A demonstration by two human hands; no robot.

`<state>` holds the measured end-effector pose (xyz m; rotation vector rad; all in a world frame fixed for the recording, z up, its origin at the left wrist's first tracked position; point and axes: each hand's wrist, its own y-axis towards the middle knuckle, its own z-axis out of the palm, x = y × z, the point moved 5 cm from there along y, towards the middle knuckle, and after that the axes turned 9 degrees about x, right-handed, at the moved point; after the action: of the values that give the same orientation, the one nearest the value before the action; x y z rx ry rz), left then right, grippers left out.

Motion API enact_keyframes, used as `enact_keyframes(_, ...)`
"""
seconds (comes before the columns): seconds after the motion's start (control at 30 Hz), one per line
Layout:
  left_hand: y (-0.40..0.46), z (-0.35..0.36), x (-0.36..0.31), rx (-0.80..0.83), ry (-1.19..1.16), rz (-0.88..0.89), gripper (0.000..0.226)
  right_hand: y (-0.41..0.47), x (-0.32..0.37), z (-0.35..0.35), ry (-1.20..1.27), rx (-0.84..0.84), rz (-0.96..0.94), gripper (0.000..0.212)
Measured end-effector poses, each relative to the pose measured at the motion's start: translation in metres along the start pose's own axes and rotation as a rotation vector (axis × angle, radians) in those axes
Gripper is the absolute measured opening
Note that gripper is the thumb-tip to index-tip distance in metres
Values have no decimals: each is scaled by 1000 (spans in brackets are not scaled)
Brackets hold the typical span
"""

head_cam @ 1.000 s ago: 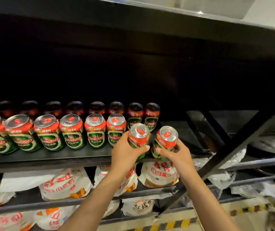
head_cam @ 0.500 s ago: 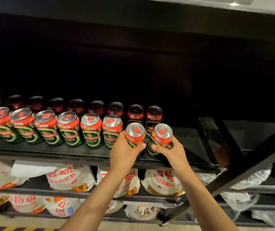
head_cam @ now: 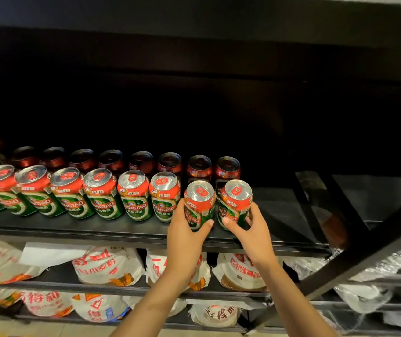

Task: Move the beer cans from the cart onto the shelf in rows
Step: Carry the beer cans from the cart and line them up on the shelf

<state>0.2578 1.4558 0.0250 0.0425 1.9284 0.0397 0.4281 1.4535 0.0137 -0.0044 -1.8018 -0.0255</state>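
Two rows of red-and-green beer cans stand on the black shelf: a front row and a darker back row. My left hand grips a beer can at the right end of the front row. My right hand grips another beer can just to the right of it. Both cans sit low at the shelf surface, tilted a little toward me. The cart is out of view.
To the right of the held cans the shelf is bare up to a slanted black brace. Lower shelves hold white printed bags. A dark shelf board hangs overhead.
Both hands have carried their cans forward and down onto the shelf, lining them up at the right end of the front row. The view has shifted slightly.
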Motion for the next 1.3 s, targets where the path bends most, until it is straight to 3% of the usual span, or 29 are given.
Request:
enact_keyframes(0.13, -7, 3, 16, 31, 78, 30, 83, 1, -4, 2, -67, -28, 13, 69)
enact_keyframes(0.37, -5, 4, 30, -69, 106, -4, 72, 1, -7, -1, -82, -72, 19, 71)
enact_keyframes(0.57, -3, 6, 35, -149, 110, -30, 77, 1, -9, 0, -126, -25, 20, 74)
enact_keyframes(1.3, -11, 3, 30, -160, 66, 55, 59, 2, -11, 3, -144, -38, 6, 69)
